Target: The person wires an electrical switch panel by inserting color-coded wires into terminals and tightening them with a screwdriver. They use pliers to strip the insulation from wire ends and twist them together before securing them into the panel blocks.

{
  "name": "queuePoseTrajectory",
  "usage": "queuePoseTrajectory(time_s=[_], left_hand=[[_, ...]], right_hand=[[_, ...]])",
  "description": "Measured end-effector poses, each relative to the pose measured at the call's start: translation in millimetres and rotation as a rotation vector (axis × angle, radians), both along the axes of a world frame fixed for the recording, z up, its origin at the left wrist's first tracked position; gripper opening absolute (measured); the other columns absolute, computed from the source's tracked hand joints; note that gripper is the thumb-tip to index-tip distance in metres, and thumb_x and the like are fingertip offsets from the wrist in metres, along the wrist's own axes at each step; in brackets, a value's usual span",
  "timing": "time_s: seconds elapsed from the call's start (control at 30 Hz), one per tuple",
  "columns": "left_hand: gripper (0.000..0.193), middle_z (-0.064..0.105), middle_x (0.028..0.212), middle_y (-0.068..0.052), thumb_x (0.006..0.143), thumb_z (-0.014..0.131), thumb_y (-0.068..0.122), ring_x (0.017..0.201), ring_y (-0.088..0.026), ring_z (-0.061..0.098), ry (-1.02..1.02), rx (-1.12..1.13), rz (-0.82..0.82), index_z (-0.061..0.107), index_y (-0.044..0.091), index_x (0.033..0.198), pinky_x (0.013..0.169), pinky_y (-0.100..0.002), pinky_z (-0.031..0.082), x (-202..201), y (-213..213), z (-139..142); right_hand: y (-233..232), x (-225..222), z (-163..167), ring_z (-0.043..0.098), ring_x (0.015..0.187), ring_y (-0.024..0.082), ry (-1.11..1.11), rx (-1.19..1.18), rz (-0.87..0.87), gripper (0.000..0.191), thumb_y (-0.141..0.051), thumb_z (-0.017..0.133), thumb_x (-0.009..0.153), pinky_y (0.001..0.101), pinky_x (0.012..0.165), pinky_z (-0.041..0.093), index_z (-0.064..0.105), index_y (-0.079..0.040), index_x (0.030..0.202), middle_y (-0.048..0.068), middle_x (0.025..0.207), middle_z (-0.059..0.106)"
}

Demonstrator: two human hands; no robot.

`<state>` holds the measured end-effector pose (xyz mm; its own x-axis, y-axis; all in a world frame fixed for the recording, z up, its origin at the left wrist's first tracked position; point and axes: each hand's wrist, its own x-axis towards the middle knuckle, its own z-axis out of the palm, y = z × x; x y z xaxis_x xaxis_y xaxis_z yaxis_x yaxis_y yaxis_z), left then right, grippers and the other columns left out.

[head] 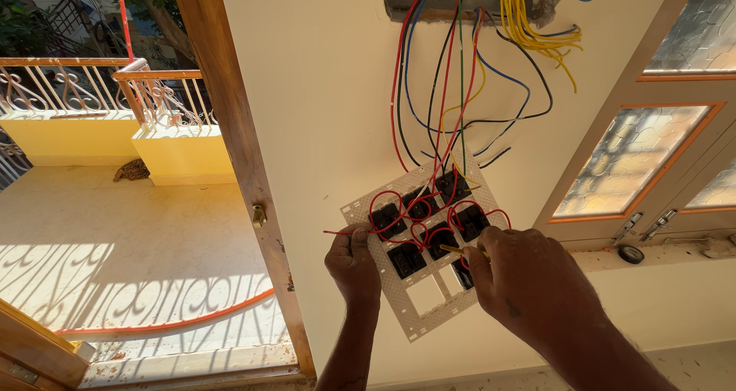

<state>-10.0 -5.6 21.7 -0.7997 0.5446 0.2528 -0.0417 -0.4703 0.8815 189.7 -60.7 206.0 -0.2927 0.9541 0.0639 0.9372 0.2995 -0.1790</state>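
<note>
both hands (353, 262) (529, 284) on switch plate (424, 264)

Both bare forearms are reaching up and forward from the bottom of the view, converging toward each other. The left hand (352, 262) is curling its fingers inward, thumb pressing against the forefinger in a pinch. The right hand (527, 282) is showing its back, knuckles bent, fingers closing tightly toward the left.
</note>
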Motion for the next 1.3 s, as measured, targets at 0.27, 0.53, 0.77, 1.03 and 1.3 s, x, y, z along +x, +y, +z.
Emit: queuePoseTrajectory(time_s=[0.27,0.53,0.77,1.03,1.3], left_hand=[[0.021,0.060,0.067,0.004,0.102,0.060,0.012,0.058,-0.003,0.040,0.045,-0.002,0.020,0.075,-0.001,0.096,0.052,-0.023,0.034,-2.9,3.2,-2.4],[0.021,0.061,0.067,0.005,0.102,0.060,0.013,0.059,-0.003,0.041,0.051,-0.004,0.016,0.075,-0.001,0.096,0.052,-0.023,0.035,-4.3,4.3,-2.1],[0.021,0.059,0.066,0.003,0.102,0.061,0.013,0.058,-0.004,0.038,0.033,-0.036,0.007,0.075,-0.001,0.095,0.052,-0.024,0.032,-5.4,4.8,0.6],[0.021,0.066,0.072,-0.002,0.102,0.060,0.010,0.064,-0.005,0.049,0.042,-0.030,-0.009,0.076,-0.003,0.098,0.058,-0.023,0.040,-11.8,11.4,-0.1],[0.020,0.072,0.079,-0.004,0.102,0.060,0.009,0.070,-0.006,0.057,0.044,0.005,-0.017,0.076,-0.004,0.100,0.064,-0.022,0.046,-16.0,15.4,-2.7]], right_hand=[[0.7,-3.5,5.0,0.072,0.084,0.032,0.047,0.068,0.100,0.034,-0.040,0.066,0.096,0.0453,0.082,0.056,0.072,-0.009,0.108,0.015,0.091,0.075],[-2.0,-13.5,7.9,0.072,0.080,0.032,-0.006,0.110,0.104,0.031,-0.037,0.063,0.099,0.0454,0.078,0.057,0.072,-0.007,0.101,0.015,0.086,0.073],[0.4,-16.5,-2.5,0.073,0.084,0.031,-0.135,0.099,0.110,0.031,-0.036,0.058,0.100,0.0458,0.079,0.059,0.066,-0.007,0.105,0.013,0.093,0.069],[2.7,-23.0,-10.0,0.071,0.080,0.033,-0.148,0.187,0.195,0.022,-0.025,0.056,0.096,0.0469,0.070,0.060,0.063,-0.007,0.107,0.014,0.093,0.065],[-0.9,-31.6,4.2,0.073,0.083,0.032,-0.299,0.059,0.078,0.027,-0.031,0.051,0.104,0.0442,0.074,0.063,0.059,-0.005,0.108,0.015,0.090,0.067]])
